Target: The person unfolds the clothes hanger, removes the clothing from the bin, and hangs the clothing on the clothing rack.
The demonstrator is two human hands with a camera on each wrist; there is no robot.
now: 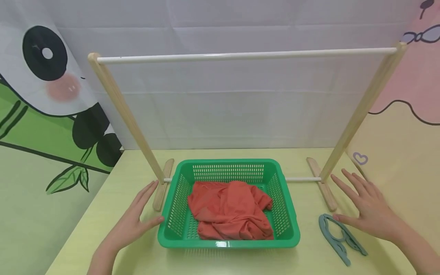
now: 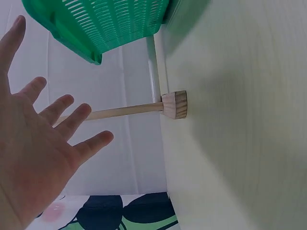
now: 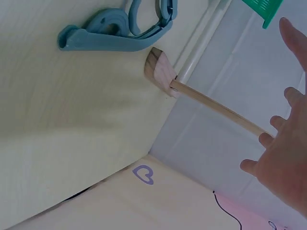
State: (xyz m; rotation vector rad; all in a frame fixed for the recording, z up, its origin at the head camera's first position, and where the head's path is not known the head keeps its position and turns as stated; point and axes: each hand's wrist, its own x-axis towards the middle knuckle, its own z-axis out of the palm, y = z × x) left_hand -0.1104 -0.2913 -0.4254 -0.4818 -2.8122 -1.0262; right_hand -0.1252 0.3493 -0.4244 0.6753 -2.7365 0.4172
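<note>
A green plastic basket [image 1: 228, 243] stands mid-table with a crumpled red-orange cloth garment [image 1: 237, 210] inside; its kind is hidden by the folds. To the basket's left is my left hand [image 1: 132, 221], fingers spread and holding nothing, its thumb close to the rim. My right hand [image 1: 372, 210] is spread over the right side of the table, also holding nothing. Just below its thumb lies a blue-grey folding clothes hanger [image 1: 338, 238], folded up, which the right wrist view shows on the tabletop. In the left wrist view the left palm [image 2: 36, 148] is bare.
A wooden drying rack stands behind and around the basket, with a white top bar [image 1: 240, 56], slanted posts [image 1: 128, 114] and flat wooden feet [image 1: 322, 183]. Its lower bar [image 1: 302, 179] runs behind the basket. Printed cloth walls [image 1: 220, 114] enclose the pale yellow table [image 1: 137, 162].
</note>
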